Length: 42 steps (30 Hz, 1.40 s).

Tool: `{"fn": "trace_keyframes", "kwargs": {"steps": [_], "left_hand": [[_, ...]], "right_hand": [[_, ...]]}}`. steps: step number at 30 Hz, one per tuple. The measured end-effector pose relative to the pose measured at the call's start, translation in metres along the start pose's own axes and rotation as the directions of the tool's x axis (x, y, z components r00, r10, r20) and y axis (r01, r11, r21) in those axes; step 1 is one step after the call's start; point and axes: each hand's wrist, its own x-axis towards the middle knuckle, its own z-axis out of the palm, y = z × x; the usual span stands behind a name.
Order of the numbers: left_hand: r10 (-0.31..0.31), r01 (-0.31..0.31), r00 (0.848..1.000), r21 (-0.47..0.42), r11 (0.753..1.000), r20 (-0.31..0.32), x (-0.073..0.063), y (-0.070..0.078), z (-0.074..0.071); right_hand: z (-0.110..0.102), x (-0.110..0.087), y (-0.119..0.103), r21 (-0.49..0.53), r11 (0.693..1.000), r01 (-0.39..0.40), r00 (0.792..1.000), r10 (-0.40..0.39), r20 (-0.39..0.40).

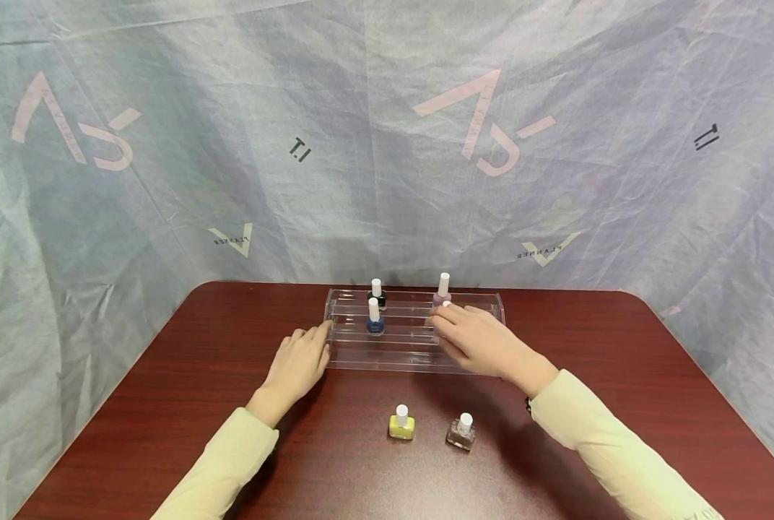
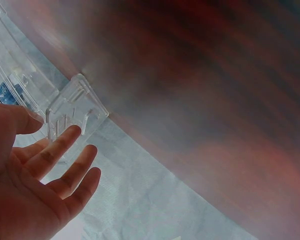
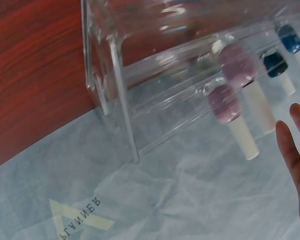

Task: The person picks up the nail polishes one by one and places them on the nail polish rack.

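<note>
Glossy and dark red-brown, with streaky wood grain and rounded far corners: the tabletop. Beyond it, from ten round to two o'clock, a wrinkled grey-blue cloth, hung like a wall and printed in pink, black and pale yellow.

At twelve o'clock on the tabletop, a clear stepped rack. From the rack's middle: on the back tier, a dark bottle towards eleven and a rear mauve bottle towards one; one tier nearer, a blue bottle towards ten and a nearer mauve bottle towards two. Off the rack, upright, a yellow bottle at six and a brown bottle at five.

Left hand at eight o'clock: fingers parted, loosely extended. Reaches the rack's left end, appears to touch it, grips nothing.

Right hand at three o'clock: visible fingers fairly straight, uncurled. Hovers just beside the nearer mauve bottle's white cap; contact impossible to tell.
</note>
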Motion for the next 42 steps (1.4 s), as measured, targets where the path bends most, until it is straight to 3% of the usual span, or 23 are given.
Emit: {"fn": "trace_keyframes", "kwargs": {"steps": [11,26,42], "left_hand": [[0.002,-0.002,1.0,0.002,1.0,-0.004,0.0,0.0,0.0],[0.003,-0.003,1.0,-0.002,1.0,0.0,0.0,0.0,-0.001],[-0.003,0.003,1.0,-0.009,1.0,0.006,-0.001,0.001,-0.001]], "right_hand": [[0.01,-0.004,-0.017,0.013,0.996,0.089,0.996,-0.089,-0.031],[0.012,-0.009,-0.037,0.0,0.994,0.108,0.994,-0.108,0.024],[0.01,-0.009,-0.057,0.032,0.986,0.163,0.986,-0.164,0.029]]}}
